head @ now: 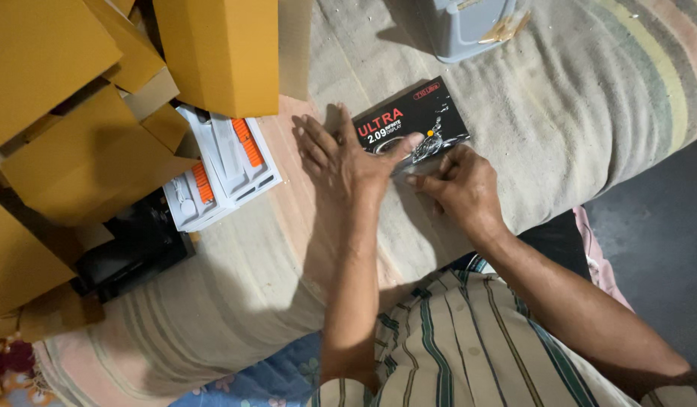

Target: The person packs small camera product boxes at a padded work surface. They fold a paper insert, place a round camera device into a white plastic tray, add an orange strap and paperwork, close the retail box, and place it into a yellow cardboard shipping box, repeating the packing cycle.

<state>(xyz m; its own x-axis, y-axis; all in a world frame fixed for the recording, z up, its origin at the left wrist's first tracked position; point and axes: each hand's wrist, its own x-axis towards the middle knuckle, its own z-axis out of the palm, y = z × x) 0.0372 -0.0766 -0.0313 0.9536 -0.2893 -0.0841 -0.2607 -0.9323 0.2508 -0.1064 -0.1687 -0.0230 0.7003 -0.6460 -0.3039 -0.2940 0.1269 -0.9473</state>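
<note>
Black box (pixel 412 124), flat and printed with red and white lettering and a picture, lies on the striped cloth (pixel 559 113) in the upper middle of the head view, just in front of both hands. Left hand (pixel 341 158) rests palm down on the cloth with its fingers spread flat; its thumb stretches to the right and presses on the box's near edge. Right hand (pixel 458 185) sits just beside it, at the box's lower right corner, fingers curled and pinching something thin and shiny at that edge; what it is cannot be told.

Left of the hands, white trays (pixel 224 169) with orange strips lie stacked on the cloth, partly under a heap of yellow cartons (pixel 77 98) that fills the upper left. Below the trays sits a dark case (pixel 133 252), half in shadow. At the top edge, beyond the box, stands a grey bin (pixel 469 26), well apart from the hands. Near the bottom, the person's striped shirt (pixel 469 347) shows between the forearms. Bare dark floor (pixel 657 249) shows to the right of the cloth.
</note>
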